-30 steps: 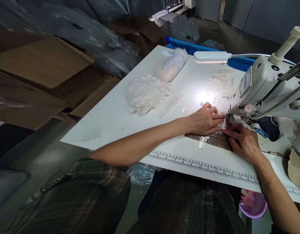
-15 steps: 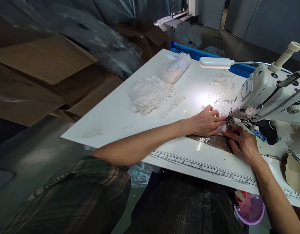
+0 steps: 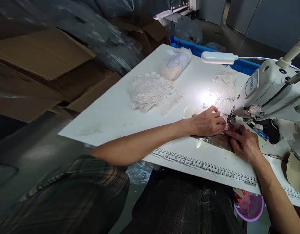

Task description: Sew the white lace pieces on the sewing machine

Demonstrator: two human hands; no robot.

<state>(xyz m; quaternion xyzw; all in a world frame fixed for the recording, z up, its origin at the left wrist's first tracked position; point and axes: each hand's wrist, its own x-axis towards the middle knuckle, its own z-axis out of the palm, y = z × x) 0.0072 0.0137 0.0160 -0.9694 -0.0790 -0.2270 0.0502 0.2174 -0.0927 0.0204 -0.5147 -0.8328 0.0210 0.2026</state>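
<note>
A piece of white lace (image 3: 224, 116) lies under the lamp's light at the needle area of the sewing machine (image 3: 267, 83). My left hand (image 3: 207, 122) rests on this lace just left of the presser foot (image 3: 231, 119), its fingers bent and drawn together on the fabric. Close to the front of the foot, my right hand (image 3: 246, 144) has thumb and forefinger closed at the near edge of the lace. The fingertips of both hands almost meet there, and the exact grip is partly hidden.
A heap of white lace pieces (image 3: 150, 92) and a wrapped bundle (image 3: 176, 65) lie on the white table (image 3: 111, 120). A lamp (image 3: 219, 58) hangs over the work. Blue snips (image 3: 261, 134) lie right of the needle. Cardboard boxes (image 3: 43, 55) stand left; a purple basket (image 3: 252, 211) sits below.
The left fingers have bent and drawn back slightly from the presser foot. The right hand stays in nearly the same place at the lace. The view has shifted a little.
</note>
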